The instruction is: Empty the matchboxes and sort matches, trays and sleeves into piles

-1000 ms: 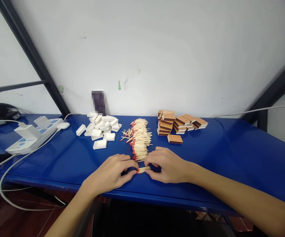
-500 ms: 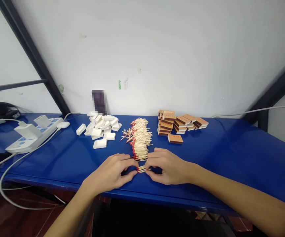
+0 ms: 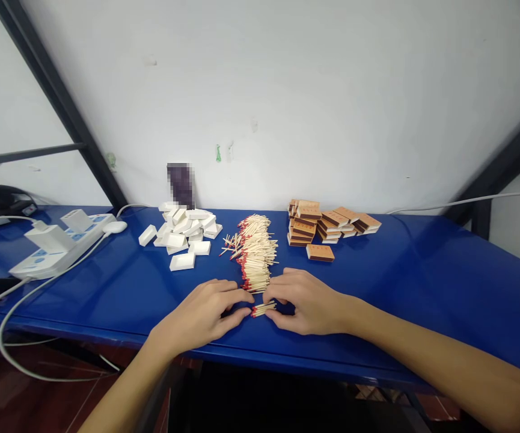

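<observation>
A small bunch of matches (image 3: 262,309) with red heads to the left lies on the blue tabletop near its front edge. My left hand (image 3: 208,310) is at the red-headed end, thumb and forefinger parted around that end with nothing between them. At the plain ends, my right hand (image 3: 307,304) has its thumb close to or touching the sticks, and its forefinger is raised above them. Just beyond both hands, a long heap of matches (image 3: 256,255) stretches toward the wall, heads mostly to the left.
White matchbox trays (image 3: 182,261) are piled at the back left. Brown matchbox sleeves (image 3: 305,230) are stacked at the back right, with a single matchbox sleeve (image 3: 320,253) in front. A power strip (image 3: 56,258) with chargers and white cables occupies the left side.
The fingers of both hands have loosened from the small bunch. My right forefinger has lifted and moved slightly left, exposing more of the sticks' plain ends.
</observation>
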`<action>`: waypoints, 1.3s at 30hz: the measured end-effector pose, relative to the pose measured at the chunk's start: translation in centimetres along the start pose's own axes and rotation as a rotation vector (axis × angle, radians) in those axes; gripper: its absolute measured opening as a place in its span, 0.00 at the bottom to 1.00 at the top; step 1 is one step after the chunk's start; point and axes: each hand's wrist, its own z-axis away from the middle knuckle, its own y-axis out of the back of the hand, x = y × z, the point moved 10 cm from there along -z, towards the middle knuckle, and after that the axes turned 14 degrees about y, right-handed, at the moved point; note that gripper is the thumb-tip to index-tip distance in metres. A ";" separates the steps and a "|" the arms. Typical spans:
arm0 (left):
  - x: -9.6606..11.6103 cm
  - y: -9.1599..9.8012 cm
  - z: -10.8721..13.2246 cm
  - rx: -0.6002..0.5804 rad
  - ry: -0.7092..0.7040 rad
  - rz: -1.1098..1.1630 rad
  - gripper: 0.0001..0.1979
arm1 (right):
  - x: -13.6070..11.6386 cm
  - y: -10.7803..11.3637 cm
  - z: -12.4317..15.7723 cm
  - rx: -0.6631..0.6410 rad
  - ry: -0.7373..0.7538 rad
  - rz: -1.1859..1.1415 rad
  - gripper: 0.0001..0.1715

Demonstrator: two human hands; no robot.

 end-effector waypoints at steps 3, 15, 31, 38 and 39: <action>-0.5 0.2 -0.1 0.044 0.044 -0.018 0.11 | -0.1 -0.1 0.0 -0.001 0.009 -0.010 0.03; -0.9 0.3 0.0 0.047 0.076 0.001 0.10 | -0.2 0.2 -0.1 0.005 0.003 0.026 0.04; -1.3 0.1 0.0 0.035 0.106 0.006 0.12 | 2.3 1.0 0.4 0.128 -0.161 0.071 0.06; -1.2 0.1 0.0 0.023 0.098 0.013 0.12 | 2.6 1.0 0.5 0.098 -0.214 0.058 0.05; -1.2 0.1 0.0 0.023 0.097 0.013 0.12 | 2.6 1.0 0.5 0.100 -0.217 0.053 0.05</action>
